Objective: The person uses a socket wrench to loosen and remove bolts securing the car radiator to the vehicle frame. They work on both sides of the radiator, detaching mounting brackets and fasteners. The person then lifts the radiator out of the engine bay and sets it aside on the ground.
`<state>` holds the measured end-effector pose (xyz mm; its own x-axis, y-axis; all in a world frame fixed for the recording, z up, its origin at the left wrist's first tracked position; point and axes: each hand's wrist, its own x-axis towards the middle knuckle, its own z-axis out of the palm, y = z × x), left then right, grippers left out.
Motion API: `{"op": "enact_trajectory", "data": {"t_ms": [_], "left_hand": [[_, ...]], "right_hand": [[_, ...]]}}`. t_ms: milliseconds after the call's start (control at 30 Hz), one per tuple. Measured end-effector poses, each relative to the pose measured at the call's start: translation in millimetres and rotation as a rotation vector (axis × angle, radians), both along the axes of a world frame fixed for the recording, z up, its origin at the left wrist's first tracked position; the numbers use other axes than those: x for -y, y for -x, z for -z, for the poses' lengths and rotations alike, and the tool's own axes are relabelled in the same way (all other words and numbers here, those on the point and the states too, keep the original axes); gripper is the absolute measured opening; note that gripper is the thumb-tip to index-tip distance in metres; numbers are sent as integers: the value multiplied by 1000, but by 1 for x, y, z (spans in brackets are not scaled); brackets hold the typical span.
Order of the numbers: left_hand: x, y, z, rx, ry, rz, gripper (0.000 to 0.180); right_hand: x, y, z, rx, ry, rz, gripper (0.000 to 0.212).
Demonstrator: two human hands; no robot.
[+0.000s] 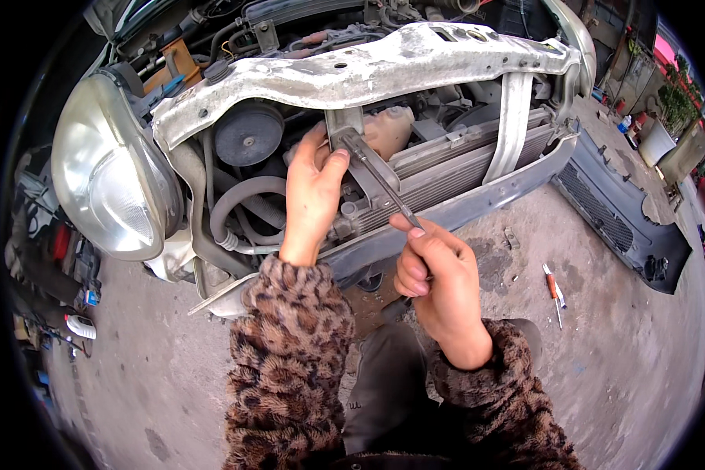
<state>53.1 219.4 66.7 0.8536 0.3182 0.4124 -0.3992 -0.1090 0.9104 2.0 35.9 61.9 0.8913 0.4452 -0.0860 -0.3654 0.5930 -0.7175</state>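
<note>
A vertical metal bracket (pixel 380 174) stands at the car's open front, below the pale crossbar (pixel 290 77). My left hand (pixel 315 184) grips this bracket's left edge, thumb in front and fingers partly hidden behind it. Closed round the lower end of a long-shafted metal tool is my right hand (pixel 440 274). The tool's thin shaft (pixel 385 186) slants up to the left, and its thicker, socket-like tip meets the bracket near my left thumb. My right fist hides most of the grip end, so its exact kind is unclear.
Left of my hands are a headlight (pixel 117 168), a round black horn (pixel 249 135) and a curved hose (pixel 239 196). The radiator (pixel 446 168) lies right of the bracket. An orange-handled screwdriver (pixel 553 288) and a dark bumper piece (pixel 630 215) rest on the concrete floor.
</note>
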Motion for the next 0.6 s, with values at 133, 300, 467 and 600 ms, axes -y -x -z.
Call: {"op": "enact_trajectory", "data": {"t_ms": [133,300,467,600], "left_hand": [[-5,-6,4,3,152,105,49],[47,61,9,-15,-133,-169,47],[102,108,23,-338,80,69,40],[117,95,38,-298,-7,-40,45]], "right_hand": [[10,-6,-2,-352,-635,-363,37],[6,-3,11,14,-93,-186,25],[9,-10,11,117,162,-37,16],[9,-14,17,501,478,210,13]]}}
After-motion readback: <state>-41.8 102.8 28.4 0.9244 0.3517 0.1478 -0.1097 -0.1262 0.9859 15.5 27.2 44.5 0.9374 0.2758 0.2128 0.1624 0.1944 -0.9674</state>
